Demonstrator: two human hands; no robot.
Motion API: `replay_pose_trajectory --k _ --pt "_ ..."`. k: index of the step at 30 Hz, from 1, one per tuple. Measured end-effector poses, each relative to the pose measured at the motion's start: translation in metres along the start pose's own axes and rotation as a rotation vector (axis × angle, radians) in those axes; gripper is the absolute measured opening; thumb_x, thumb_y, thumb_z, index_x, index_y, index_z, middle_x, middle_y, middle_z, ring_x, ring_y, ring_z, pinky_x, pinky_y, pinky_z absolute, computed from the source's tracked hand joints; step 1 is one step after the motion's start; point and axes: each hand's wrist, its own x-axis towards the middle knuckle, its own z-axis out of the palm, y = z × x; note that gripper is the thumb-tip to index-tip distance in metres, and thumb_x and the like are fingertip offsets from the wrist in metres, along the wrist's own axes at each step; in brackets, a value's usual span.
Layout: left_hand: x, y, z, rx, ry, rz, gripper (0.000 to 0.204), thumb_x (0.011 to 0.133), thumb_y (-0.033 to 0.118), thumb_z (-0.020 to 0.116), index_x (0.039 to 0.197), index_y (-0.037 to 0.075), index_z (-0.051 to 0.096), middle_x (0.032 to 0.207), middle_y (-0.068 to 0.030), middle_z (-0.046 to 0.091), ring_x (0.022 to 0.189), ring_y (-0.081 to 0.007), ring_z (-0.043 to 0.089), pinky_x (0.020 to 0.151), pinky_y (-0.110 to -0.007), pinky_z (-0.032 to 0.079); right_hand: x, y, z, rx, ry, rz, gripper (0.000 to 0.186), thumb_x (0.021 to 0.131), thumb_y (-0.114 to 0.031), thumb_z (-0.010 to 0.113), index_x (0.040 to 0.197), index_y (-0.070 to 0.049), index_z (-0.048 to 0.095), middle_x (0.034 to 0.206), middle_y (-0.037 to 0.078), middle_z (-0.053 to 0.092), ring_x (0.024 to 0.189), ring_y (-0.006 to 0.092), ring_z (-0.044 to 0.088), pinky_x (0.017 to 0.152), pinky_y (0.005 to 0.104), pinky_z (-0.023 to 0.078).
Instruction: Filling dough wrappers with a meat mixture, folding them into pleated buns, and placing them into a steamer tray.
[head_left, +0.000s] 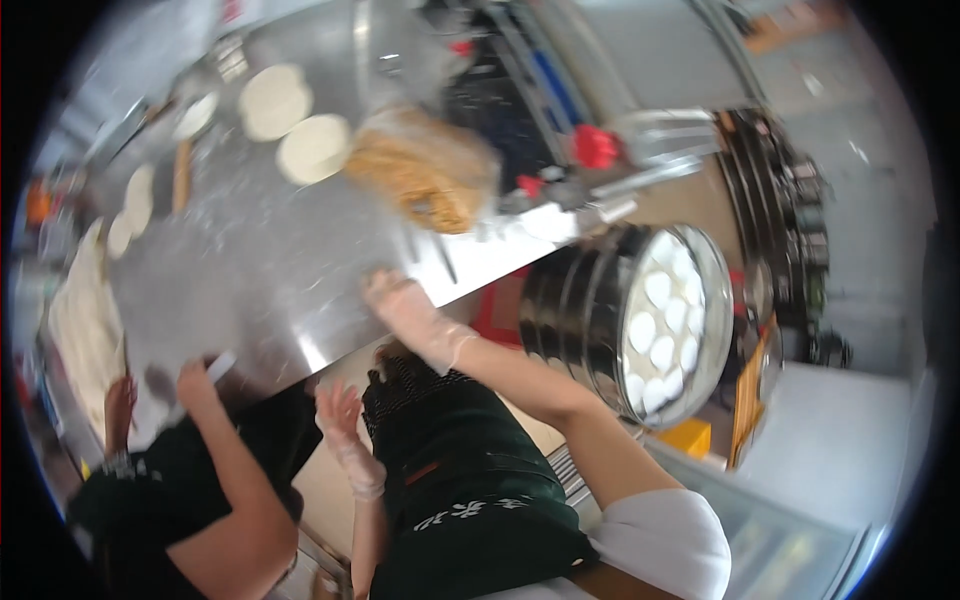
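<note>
Dough [84, 315] lay at the left end of the tabletop [230, 290]. The left hand [343, 415], loosely open, hung empty off the edge. The right hand [408, 312]'s grip was too blurred to tell; beyond lay a bag [425, 172], rightward steamers [572, 310].

White writing [475, 510] stands on the dark green apron [470, 465] of the person, at the near side in the middle of the scene. It is a short row of large characters, which runs across the cloth in a slight curve, and it is the clearest writing here. A second white lettering [135, 467] is on the dark garment [105, 505] of a co-worker, at the near left. These marks are smaller and too blurred to be read. At the far left, a small red patch [232, 10] is too unclear to tell if it is a sign.
</note>
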Motion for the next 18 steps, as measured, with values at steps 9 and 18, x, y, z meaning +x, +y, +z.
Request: replay_pose_trajectory --k 9,18 --pt "0.008 0.008 0.046 0.053 -0.268 0.06 0.079 0.095 0.061 0.038 0.148 0.004 0.027 0.143 -0.0187 0.042 0.123 -0.027 0.047 0.108 -0.042 0.032 -0.132 0.018 -0.145 0.502 0.106 0.303 0.073 0.062 -0.012 0.078 0.13 -0.009 0.051 0.117 0.013 0.057 0.103 0.0291 0.06 0.072 0.0374 0.057" --pt "-0.013 0.009 0.139 0.172 -0.437 0.006 0.067 0.101 0.049 0.035 0.146 0.001 0.03 0.136 -0.0163 0.049 0.119 -0.024 0.052 0.102 -0.036 0.039 -0.339 0.211 -0.225 0.115 0.207 1.177 0.073 0.068 -0.011 0.078 0.133 -0.006 0.047 0.114 0.014 0.061 0.099 0.0333 0.063 0.078 0.0415 0.053"
